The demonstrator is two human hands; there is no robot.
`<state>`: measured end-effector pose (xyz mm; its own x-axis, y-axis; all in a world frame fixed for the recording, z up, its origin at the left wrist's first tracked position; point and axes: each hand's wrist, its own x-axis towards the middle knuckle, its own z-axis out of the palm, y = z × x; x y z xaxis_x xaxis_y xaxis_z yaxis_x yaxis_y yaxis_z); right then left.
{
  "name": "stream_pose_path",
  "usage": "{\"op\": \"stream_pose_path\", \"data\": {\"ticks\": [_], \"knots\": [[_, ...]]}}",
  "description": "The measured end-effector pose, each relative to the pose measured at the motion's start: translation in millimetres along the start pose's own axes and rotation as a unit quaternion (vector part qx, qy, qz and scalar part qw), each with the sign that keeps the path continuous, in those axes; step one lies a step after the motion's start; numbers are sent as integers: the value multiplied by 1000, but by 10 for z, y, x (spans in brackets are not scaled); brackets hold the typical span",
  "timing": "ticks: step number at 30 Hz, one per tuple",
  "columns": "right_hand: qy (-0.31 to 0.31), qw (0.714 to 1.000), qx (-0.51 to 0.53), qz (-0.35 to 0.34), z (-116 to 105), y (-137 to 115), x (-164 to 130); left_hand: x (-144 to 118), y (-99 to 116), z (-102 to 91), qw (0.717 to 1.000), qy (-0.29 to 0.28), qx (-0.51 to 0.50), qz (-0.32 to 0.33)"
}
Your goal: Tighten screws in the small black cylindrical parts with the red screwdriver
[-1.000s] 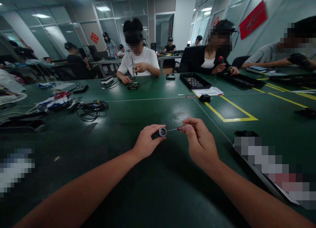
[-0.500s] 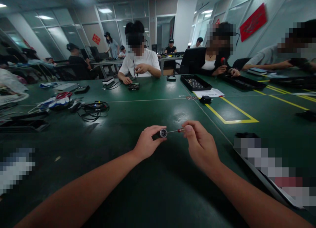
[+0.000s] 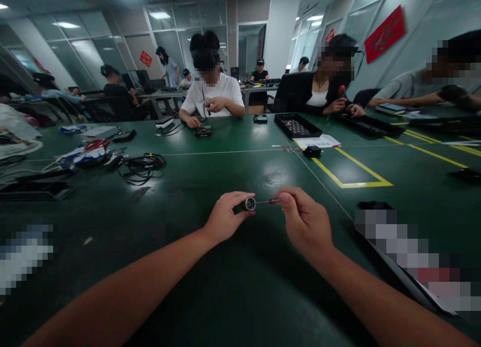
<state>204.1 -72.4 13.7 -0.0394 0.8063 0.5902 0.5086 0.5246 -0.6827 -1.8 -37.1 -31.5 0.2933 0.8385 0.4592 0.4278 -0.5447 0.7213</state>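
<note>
Between the thumb and fingers of my left hand (image 3: 227, 216) is a small round part (image 3: 250, 203), dark on the outside with a silvery ring at its open end, which faces me. My right hand (image 3: 306, 219) pinches the red handle of a thin screwdriver (image 3: 265, 202). Its metal shaft runs left to the face of the round part, and the tip appears to be inside the ring. Exactly what the tip touches is too small to tell. Both hands are held over the green table (image 3: 225, 297).
Tangled black cables (image 3: 143, 167) lie at the left. A black block (image 3: 312, 151) stands near a yellow tape outline (image 3: 368, 185). A black tray (image 3: 296, 126) is farther back. Papers (image 3: 406, 262) lie by my right forearm. Across the table a person in a white shirt (image 3: 229, 89) handles a small device.
My right hand has shifted slightly left with the screwdriver, closer to the round part. My left hand and the round part have barely moved.
</note>
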Motion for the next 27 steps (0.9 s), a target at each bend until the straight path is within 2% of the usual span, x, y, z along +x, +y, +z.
{"op": "stream_pose_path", "data": {"ticks": [8, 12, 14, 17, 18, 20, 24, 27], "knots": [[26, 999, 17, 38, 31, 48, -4, 2, -14, -1, 1000, 7, 10, -7], [43, 991, 78, 100, 72, 100, 40, -8, 0, -10, 999, 9, 42, 18], [72, 966, 174, 180, 98, 161, 92, -10, 13, -30, 997, 14, 66, 48], [63, 883, 351, 304, 126, 266, 169, -2, 23, -59, 994, 14, 77, 71], [75, 872, 365, 317, 132, 291, 183, 3, 20, -64, 995, 14, 72, 67], [93, 879, 351, 309, 139, 309, 189, 11, 8, -66, 997, 14, 60, 55], [95, 937, 248, 226, 130, 232, 143, 14, -19, -56, 998, 14, 49, 36], [89, 965, 171, 180, 109, 150, 109, 8, -19, -53, 998, 16, 48, 33]]}}
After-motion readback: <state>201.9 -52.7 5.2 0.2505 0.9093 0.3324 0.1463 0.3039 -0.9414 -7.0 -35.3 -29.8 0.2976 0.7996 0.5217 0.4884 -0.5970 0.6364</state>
